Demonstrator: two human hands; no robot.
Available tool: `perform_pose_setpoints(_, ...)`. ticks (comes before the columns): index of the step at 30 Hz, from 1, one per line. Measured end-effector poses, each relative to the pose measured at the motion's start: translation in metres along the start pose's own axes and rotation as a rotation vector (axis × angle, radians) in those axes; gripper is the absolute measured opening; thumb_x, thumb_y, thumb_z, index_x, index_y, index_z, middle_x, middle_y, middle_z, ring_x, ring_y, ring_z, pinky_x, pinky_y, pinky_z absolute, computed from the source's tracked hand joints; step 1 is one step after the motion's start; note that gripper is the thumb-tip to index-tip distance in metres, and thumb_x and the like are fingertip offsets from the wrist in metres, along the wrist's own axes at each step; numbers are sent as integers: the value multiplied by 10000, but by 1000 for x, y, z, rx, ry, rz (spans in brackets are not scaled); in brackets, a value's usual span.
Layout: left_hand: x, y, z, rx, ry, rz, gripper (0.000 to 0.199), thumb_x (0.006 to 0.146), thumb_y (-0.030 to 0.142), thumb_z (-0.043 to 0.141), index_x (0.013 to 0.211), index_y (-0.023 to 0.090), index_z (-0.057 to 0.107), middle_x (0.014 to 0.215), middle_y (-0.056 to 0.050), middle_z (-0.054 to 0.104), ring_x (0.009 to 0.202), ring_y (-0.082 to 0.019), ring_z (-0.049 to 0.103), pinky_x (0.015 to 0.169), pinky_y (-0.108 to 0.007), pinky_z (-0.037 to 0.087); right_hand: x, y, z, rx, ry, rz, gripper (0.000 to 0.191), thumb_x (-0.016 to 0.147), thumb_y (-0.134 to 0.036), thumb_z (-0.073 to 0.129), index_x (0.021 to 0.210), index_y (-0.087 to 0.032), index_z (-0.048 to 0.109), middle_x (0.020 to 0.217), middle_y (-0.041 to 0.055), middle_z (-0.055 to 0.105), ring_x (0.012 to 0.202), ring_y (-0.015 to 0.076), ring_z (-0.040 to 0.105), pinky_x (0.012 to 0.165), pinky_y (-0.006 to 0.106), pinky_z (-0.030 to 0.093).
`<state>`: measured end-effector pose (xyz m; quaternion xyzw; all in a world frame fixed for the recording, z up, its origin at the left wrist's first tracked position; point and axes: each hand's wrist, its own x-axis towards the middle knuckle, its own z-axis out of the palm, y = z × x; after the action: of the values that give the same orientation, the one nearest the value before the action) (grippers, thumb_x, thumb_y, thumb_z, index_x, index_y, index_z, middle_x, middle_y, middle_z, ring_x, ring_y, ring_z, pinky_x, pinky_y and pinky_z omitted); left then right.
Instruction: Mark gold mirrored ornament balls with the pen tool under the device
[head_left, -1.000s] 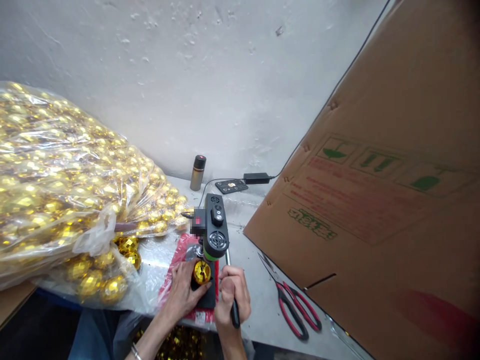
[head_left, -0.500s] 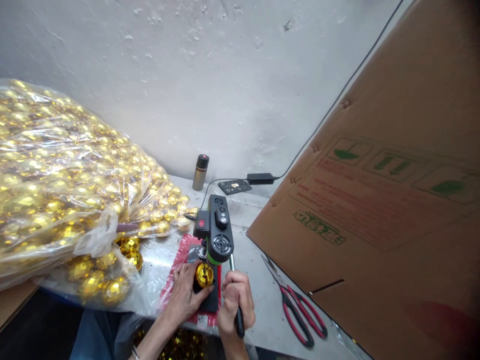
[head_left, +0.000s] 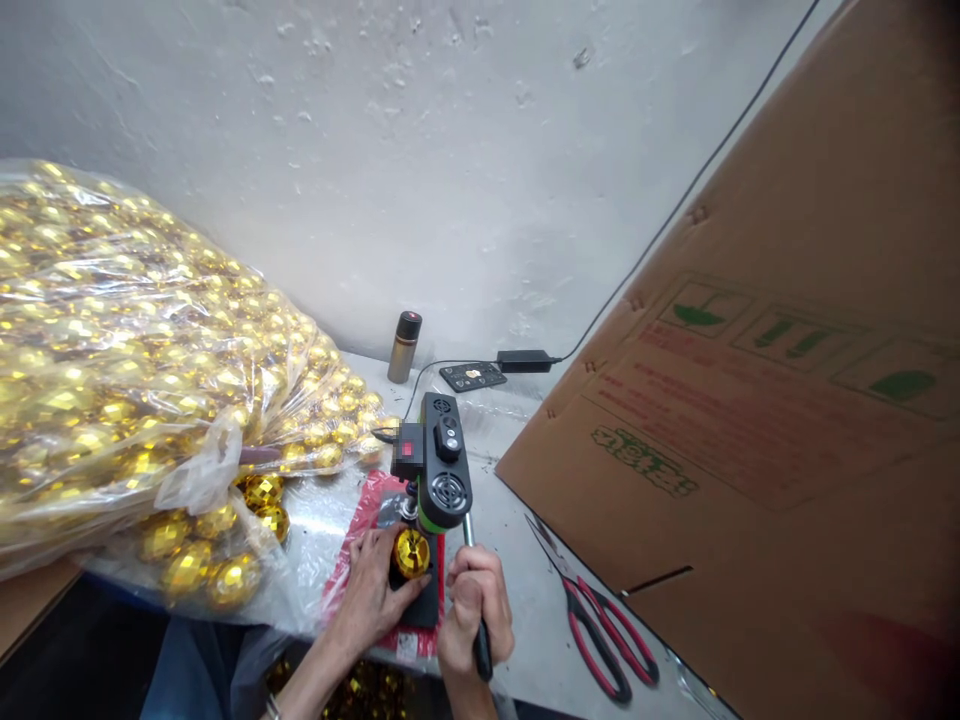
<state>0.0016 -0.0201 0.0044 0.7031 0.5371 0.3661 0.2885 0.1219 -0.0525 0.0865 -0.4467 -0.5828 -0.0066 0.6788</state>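
Note:
A shiny gold faceted ball (head_left: 411, 553) sits under the head of a small black bench press (head_left: 447, 450) with a green band. My left hand (head_left: 373, 583) steadies that ball, thumb on its near side and fingers on its left. The black base (head_left: 417, 606) of the press lies beneath, on a red plastic sheet (head_left: 341, 590). My right hand (head_left: 478, 608) is wrapped round the lever (head_left: 483, 648) of the press, which has a metal rod and black grip. The contact between the press head and the ball's far side is partly hidden.
A clear bag of gold balls (head_left: 150, 340) fills the left, with loose balls by its knot. Red-and-black scissors (head_left: 600, 625) lie right, beside a large cardboard box (head_left: 712, 450). Behind stand a bottle (head_left: 403, 348), a phone (head_left: 472, 375) and a power adapter (head_left: 523, 361).
The whole view has shifted slightly, so everything appears a little further right and lower. Both hands keep their hold on the ball and the lever.

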Motion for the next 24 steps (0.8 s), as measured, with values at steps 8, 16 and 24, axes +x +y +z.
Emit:
perform_pose_setpoints(8, 0, 0, 3, -7, -3, -15, 545, 826, 408, 740, 1311, 190, 621, 1191, -152, 701, 1140, -365, 619, 1023, -573, 453, -3, 7, 2, 42, 33, -29, 299, 1020, -214, 445, 728, -222, 508, 723, -21, 557, 626, 137, 531, 627, 293, 429)
perform_pose_setpoints(16, 0, 4, 3, -21, -34, -57, 549, 840, 445, 727, 1316, 190, 625, 1212, -160, 691, 1147, -365, 607, 1028, -564, 455, -19, 21, 14, 20, 146, -62, 340, 1012, -216, 455, 675, -223, 492, 707, -22, 572, 585, 148, 535, 654, 326, 439)
perform_pose_setpoints(24, 4, 1, 7, -9, -35, -60, 592, 826, 429, 737, 1349, 189, 600, 1229, -164, 680, 1170, -374, 599, 1048, -589, 458, -7, 12, 6, 3, 88, -38, 354, 1019, -243, 472, 667, -220, 504, 714, -8, 564, 567, 135, 505, 553, 280, 388)
